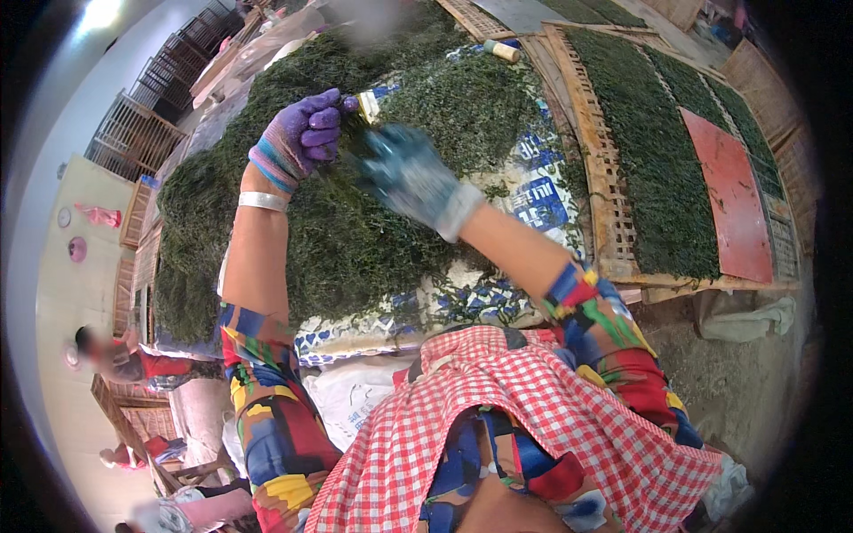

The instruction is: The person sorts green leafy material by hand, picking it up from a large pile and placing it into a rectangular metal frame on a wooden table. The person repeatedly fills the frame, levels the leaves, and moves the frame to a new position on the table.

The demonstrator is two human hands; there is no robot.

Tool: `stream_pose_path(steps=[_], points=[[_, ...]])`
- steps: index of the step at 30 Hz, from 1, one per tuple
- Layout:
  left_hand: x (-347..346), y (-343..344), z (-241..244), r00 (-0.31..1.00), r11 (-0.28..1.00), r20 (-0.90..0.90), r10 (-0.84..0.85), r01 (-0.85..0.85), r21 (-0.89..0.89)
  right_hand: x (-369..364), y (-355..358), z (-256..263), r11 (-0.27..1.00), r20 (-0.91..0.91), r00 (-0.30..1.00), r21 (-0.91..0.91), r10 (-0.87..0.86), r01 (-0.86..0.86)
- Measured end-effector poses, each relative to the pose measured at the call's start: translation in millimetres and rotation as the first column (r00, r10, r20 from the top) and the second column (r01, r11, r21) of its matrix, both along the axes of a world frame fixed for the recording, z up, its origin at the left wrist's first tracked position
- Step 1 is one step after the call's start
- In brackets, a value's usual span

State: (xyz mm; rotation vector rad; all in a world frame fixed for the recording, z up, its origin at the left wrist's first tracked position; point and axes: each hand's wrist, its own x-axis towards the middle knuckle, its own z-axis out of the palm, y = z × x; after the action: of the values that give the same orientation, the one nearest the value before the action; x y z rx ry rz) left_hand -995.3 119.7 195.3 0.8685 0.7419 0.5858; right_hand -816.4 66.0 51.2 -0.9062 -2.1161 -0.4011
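My left hand (310, 133), in a purple knit glove with a striped cuff, is raised over a broad heap of dark green leafy plant material (220, 200). Its fingers are curled in, and dark strands show beside them. Facing it at close range is my right hand (410, 173), in a teal-coated glove with a pale cuff. That hand is blurred by motion, with its fingers spread over dark strands; whether it grips any is unclear. Under the heap lies a white plastic sheet (490, 303) with blue printing.
At right, a wooden lattice frame (616, 226) bears flat layers of green material (666, 220) and a red board (730, 193). A small pale cylinder (501, 50) lies at the far edge. A white sack (353, 400) sits below the near edge. People (166, 366) are at left.
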Motion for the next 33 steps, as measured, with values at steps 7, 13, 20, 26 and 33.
stream_pose_path(steps=[7,13,20,26,33], points=[[27.6,33.7,67.2,0.996,0.994,-0.016,0.089,-0.088,0.058,1.1,53.3,-72.8,0.929,0.505,0.863,-0.306,-0.026,0.207],[27.5,75.2,77.0,0.987,0.954,0.154,-0.043,-0.005,0.300,50.9,4.0,-153.7,0.540,0.493,0.819,-0.792,0.293,0.284],[72.0,76.9,-63.7,0.967,0.972,-0.168,0.190,-0.210,-0.109,65.1,17.5,-173.2,0.438,-0.297,0.946,-0.873,-0.131,-0.213],[97.0,-25.3,-186.5,0.865,0.963,-0.497,0.068,-0.187,-0.194,49.5,-21.3,-139.8,-0.084,-0.478,-0.013,0.181,-0.878,-0.980],[105.7,-238.8,-266.8,0.773,0.997,-0.631,0.067,-0.072,0.018,46.8,-78.6,-204.7,-0.035,-0.504,0.056,-0.050,-0.862,-0.998]])
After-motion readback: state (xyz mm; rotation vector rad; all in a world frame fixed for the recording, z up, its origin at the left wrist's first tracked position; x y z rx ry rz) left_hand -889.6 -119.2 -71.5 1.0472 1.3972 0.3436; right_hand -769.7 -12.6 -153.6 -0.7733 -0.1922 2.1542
